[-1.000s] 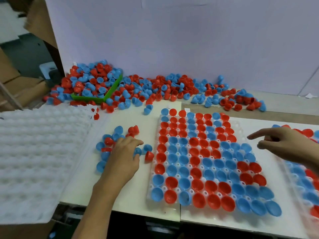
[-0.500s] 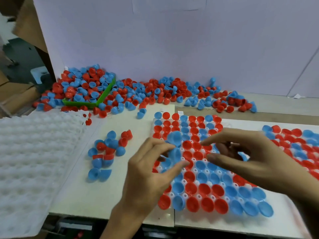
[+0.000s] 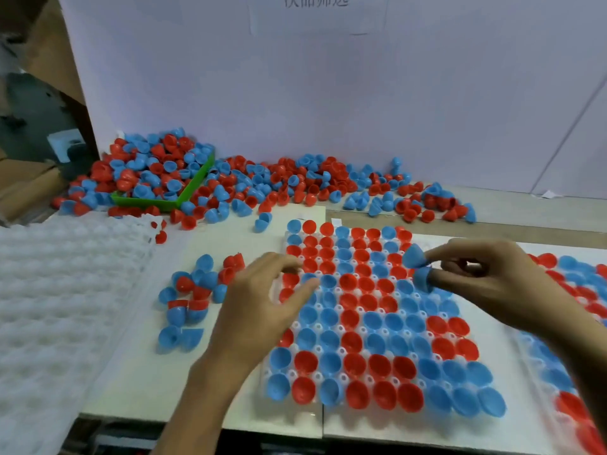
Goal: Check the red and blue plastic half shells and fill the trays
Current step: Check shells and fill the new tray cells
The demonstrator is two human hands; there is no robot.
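Fingers of right hand (image 3: 486, 277) pinch blue shells (image 3: 418, 267); left hand (image 3: 262, 307) spread.

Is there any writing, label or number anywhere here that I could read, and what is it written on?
"次品筛选", as best it reads: four faint Chinese characters cut off by the top edge, on the white backboard.
No lettering shows on the shells, trays or green bin.

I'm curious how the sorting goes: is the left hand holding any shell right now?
No. The left hand hovers with spread, empty fingers over the tray, while the right hand pinches two blue shells.
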